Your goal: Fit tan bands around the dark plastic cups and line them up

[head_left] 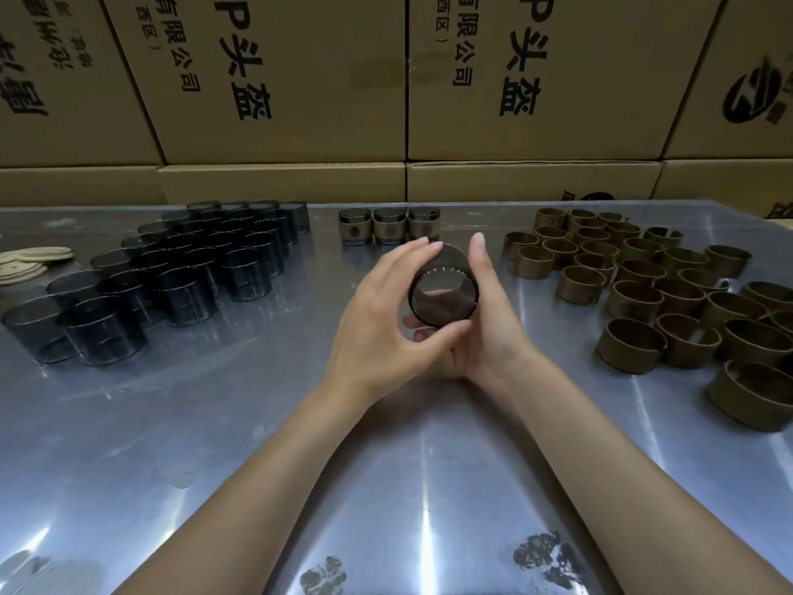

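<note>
Up over mid-table, a smoky see-through cup (443,289) lies tilted, open mouth toward the camera, empty. Left hand (382,319) curls round its left side; right hand (489,311) cradles the right, fingers underneath. Three banded cups (389,225) line up behind; bare cups (180,268) left, tan bands (669,289) right, on shiny metal table (214,423).

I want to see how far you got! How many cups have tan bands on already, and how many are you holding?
Banded cups in the back row: 3
Dark cup being held: 1
Total: 4
</note>
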A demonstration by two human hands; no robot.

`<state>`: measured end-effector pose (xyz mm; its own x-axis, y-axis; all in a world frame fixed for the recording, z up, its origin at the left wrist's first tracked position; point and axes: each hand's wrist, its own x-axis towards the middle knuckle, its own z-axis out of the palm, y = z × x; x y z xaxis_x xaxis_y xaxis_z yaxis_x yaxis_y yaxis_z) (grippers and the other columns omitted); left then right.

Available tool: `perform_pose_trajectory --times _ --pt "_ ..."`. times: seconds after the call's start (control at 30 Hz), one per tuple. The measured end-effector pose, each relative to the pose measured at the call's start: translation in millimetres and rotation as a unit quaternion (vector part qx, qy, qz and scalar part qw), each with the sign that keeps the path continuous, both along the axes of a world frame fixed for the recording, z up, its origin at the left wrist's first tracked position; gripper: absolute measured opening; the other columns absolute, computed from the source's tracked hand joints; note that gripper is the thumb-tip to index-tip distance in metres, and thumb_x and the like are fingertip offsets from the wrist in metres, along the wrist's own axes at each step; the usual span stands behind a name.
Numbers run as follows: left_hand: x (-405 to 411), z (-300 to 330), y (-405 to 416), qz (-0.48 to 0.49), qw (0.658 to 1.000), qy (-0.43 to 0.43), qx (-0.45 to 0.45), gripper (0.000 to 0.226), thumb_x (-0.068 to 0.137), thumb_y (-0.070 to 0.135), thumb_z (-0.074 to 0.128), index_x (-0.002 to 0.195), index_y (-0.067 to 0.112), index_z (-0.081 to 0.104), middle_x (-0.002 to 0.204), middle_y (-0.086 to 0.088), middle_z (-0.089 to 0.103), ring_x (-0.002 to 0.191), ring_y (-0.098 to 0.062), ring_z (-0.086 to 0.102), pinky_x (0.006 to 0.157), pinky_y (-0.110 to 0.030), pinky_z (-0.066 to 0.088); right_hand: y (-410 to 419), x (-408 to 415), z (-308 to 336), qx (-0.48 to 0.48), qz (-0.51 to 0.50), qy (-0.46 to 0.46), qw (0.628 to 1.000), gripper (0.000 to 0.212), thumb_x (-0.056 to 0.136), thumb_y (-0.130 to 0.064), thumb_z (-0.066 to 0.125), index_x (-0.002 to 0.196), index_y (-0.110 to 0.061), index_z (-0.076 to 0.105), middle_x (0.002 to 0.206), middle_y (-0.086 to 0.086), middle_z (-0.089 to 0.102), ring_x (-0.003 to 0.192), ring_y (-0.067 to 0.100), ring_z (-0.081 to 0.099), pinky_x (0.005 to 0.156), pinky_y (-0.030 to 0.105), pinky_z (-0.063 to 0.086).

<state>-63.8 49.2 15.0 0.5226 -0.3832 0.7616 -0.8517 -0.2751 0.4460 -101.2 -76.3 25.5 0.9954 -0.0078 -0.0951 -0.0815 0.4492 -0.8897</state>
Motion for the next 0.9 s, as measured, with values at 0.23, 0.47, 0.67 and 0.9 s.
perform_pose_trajectory --times 0.23,0.47,0.67,0.9 --pt "-11.6 6.5 3.1 0.027 0.999 0.027 -0.018 0.060 0.070 0.053 0.070 0.117 0.018 0.062 0.112 0.010 0.066 0.105 -0.010 0.062 0.092 -0.034 0.049 1.6 -2.3 1.8 0.075 0.027 0.019 0.997 0.058 0.076 -0.066 0.058 0.089 -0.013 0.076 0.092 0.004 0.071 0.073 0.017 0.067 0.061 0.026 0.053" --pt "-23.6 2.9 -22.8 -0.027 0.951 0.221 -0.212 0.028 0.072 0.025 0.076 0.099 0.018 0.071 0.092 0.010 0.072 0.089 -0.001 0.067 0.079 -0.017 0.051 15.6 5.8 -8.8 0.020 -0.099 -0.004 0.995 0.042 0.087 -0.055 0.051 0.084 -0.018 0.071 0.081 0.003 0.068 0.080 0.020 0.065 0.069 0.032 0.045" --pt "-20.6 9.4 -17.5 -0.069 0.871 0.385 -0.296 0.017 0.091 0.028 0.065 0.084 0.022 0.079 0.073 0.000 0.075 0.071 -0.003 0.068 0.061 -0.013 0.050 16.5 6.1 -7.7 -0.024 -0.105 -0.003 0.994 0.033 0.089 -0.050 0.049 0.070 -0.027 0.062 0.062 -0.004 0.057 0.049 0.010 0.052 0.035 0.016 0.029" --pt "-9.3 16.8 -1.7 -0.226 0.858 0.424 -0.181 0.031 0.086 0.031 0.059 0.112 0.020 0.072 0.104 -0.011 0.072 0.099 -0.017 0.063 0.085 -0.018 0.050 -0.5 -0.4 -2.1 0.092 0.024 0.058 0.994 0.041 0.070 -0.053 0.050 0.063 -0.014 0.060 0.060 0.008 0.056 0.029 0.008 0.028 0.032 0.016 0.016"
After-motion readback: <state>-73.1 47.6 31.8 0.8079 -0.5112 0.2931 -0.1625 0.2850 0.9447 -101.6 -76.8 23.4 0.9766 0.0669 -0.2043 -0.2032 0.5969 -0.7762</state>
